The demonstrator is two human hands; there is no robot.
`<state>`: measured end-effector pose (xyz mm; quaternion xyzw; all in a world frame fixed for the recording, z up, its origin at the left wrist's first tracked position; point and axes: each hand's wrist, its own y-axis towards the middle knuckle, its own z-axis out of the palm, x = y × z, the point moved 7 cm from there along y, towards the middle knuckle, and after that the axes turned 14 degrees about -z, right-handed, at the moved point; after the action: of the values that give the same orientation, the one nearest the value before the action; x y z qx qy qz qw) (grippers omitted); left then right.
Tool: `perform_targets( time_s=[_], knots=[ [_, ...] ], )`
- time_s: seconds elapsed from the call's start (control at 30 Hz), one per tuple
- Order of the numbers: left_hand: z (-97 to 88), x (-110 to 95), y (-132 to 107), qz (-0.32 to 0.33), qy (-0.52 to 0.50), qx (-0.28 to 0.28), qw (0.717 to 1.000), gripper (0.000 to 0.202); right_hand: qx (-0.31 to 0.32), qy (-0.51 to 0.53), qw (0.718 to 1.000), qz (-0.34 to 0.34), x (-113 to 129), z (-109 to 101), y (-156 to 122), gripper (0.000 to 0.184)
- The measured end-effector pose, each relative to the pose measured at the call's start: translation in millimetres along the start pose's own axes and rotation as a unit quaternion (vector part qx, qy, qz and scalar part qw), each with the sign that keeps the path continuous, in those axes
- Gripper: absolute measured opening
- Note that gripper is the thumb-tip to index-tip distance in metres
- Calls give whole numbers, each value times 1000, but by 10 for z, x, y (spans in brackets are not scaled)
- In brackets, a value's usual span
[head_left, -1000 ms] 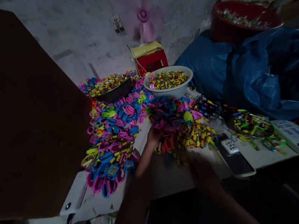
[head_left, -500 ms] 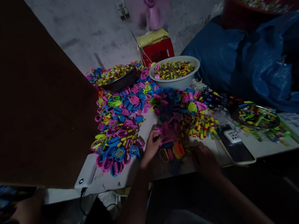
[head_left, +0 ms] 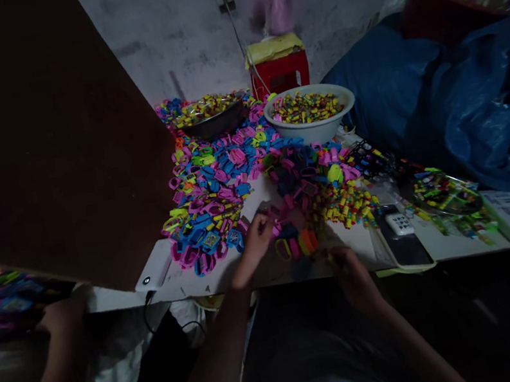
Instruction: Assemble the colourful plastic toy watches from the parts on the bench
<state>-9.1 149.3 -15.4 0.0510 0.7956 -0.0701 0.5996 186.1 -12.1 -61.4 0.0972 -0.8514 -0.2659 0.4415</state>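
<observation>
My left hand [head_left: 257,237] is closed around a small pink plastic piece [head_left: 276,230], which looks like a toy watch. Just right of it, at the table's front, stands a short row of pink, orange and yellow toy watches [head_left: 306,242]. Lower right, my right hand [head_left: 350,269] has its thumb and fingers pinched together; what lies between them is too dark and small to name. Beyond that hand is a heap of small yellow pieces with coloured ends [head_left: 350,203]. A large pile of pink, blue and yellow toy watches [head_left: 209,208] spreads left of my hands.
A white basin [head_left: 314,132] and a dark bowl [head_left: 217,125] hold small yellow pieces. Phone [head_left: 409,250] at right, white power bank [head_left: 154,265] at left. A big cardboard panel [head_left: 48,154] blocks the left; beyond it shows another person's arm [head_left: 62,353]. Blue bags [head_left: 388,84] bulge at right.
The view has shifted, so the table sits slightly higher and further right. My left hand still has the pink piece. My right hand's fingers now show pinched, raised a little off the table edge.
</observation>
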Motion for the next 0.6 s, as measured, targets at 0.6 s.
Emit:
perform_targets(
  time_s=[0.6],
  knots=[
    [259,-75,-1289,-333,-372,225,837,63,32,138,989,36,161,236,189,20]
  ],
)
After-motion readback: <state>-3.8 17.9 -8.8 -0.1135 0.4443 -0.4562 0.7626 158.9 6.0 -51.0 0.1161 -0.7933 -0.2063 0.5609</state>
